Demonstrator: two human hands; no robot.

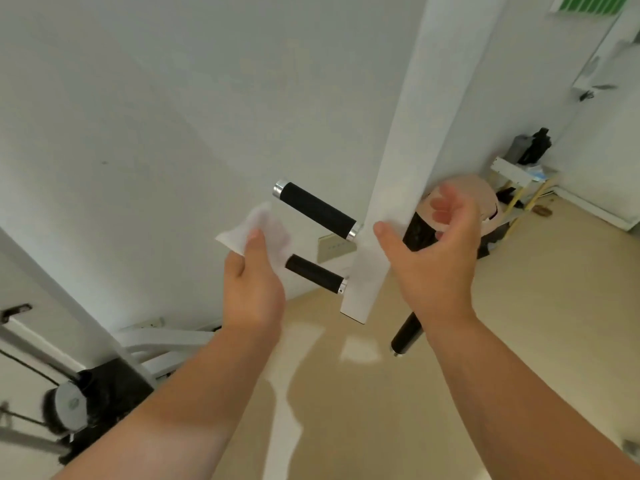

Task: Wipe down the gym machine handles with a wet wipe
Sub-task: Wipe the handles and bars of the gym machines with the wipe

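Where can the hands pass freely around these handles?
Free: above the upper handle, left of the white bar; below the bar's end, over open floor. Crowded: between upper and lower handle, where the left hand holds the wipe; right of the bar, the right hand fronts the right-side handle.

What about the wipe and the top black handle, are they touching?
Apart. The head view shows a thin strip of bare wall between the wet wipe, pinched in the left hand, and the top black handle.
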